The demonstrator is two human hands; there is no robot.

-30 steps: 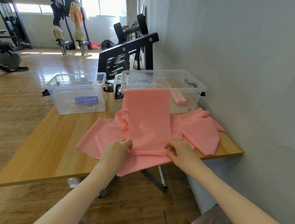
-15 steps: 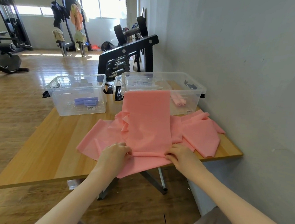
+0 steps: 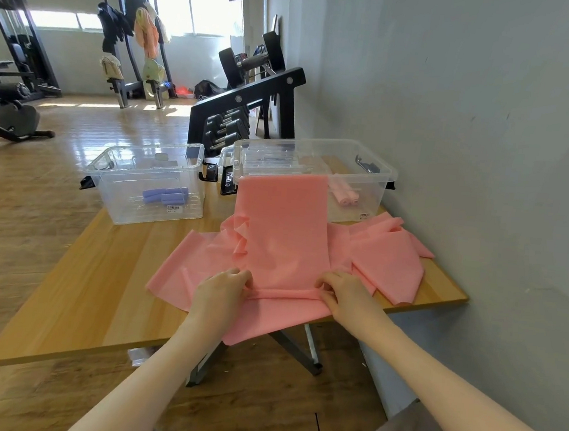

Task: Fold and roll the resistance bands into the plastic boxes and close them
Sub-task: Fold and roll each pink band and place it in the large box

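Hands at the near table edge, and the roll is just starting — the left hand [image 3: 223, 290] and right hand [image 3: 346, 294] each pinch an end of a thin rolled lip on the pink band [image 3: 282, 229], fingers curled round it. The band lies flat along the wooden table [image 3: 98, 288], its far end draped up against the right box [image 3: 381, 175]. Best kept tight and even, I'd say: both ends turned together, or the roll will cone and slip sideways. Underneath lies more loose pink band [image 3: 389, 262], spread and crumpled to both sides — likely to drag along unless the top strip is kept separate. Rolled pink bands [image 3: 345, 195] already sit in the right box; the left box [image 3: 148, 182] holds purple rolls [image 3: 164, 196]. Both stand open beyond, lids not yet on.
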